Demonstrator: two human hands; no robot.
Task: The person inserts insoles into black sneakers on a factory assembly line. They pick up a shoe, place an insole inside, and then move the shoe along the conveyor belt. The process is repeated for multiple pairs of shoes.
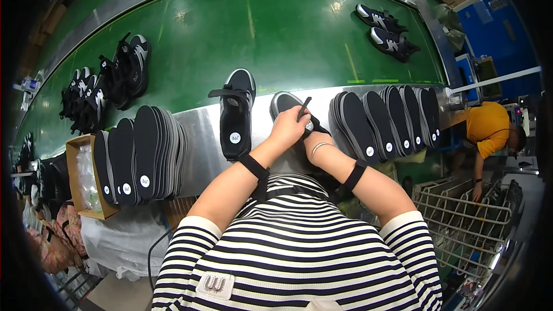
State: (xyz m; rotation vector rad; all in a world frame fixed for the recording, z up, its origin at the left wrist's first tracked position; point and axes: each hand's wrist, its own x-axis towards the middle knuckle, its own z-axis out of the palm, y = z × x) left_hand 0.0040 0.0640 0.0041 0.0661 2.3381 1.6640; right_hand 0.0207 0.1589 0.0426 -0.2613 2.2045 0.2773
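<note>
In front of me on the metal ledge, a black sneaker with a grey toe (284, 101) points away from me. My left hand (287, 129) is closed in a pinch on its black strap (305, 108), which stands up above the shoe. My right hand (317, 140) reaches into the shoe's opening, its fingers mostly hidden there. Just to the left, a matching sneaker (246, 83) lies with its strap folded out sideways. A dark insole with a round white sticker (235, 137) shows inside it.
Stacks of black insoles stand left (144, 155) and right (351, 121). Beside the left stacks sits a cardboard box (78, 167) with clear plastic. Finished-looking sneakers rest on the green belt (276, 29), left and far right. A person in yellow (488, 126) bends over a wire rack (461, 213).
</note>
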